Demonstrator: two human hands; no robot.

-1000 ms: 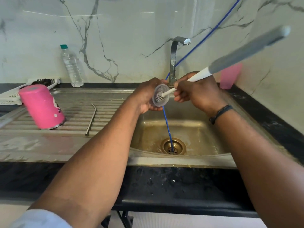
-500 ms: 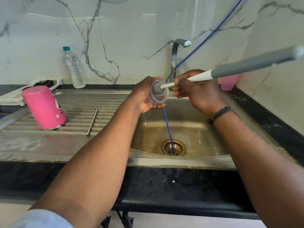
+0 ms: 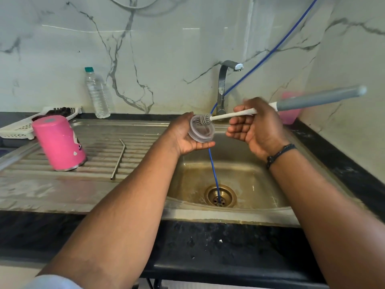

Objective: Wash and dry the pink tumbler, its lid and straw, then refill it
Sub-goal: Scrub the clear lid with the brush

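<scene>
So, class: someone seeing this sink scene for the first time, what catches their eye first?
Over the basin, the left hand holds the clear lid while the right hand works a long-handled brush into it. Next comes the pink tumbler, mouth down on the drainboard at the left, with the metal straw lying beside it.

Two bare forearms reach in from the bottom edge, ending in the left hand (image 3: 185, 134) and the right hand (image 3: 255, 127). A dark braided wristband (image 3: 280, 152) circles the wrist just behind the right hand, a small knot or bead showing at its lower end. Well back from the left hand, at the lower corner, the edge of a pale, light-blue sleeve (image 3: 52, 282) covers the upper arm. No rings or watch show on either hand.
</scene>
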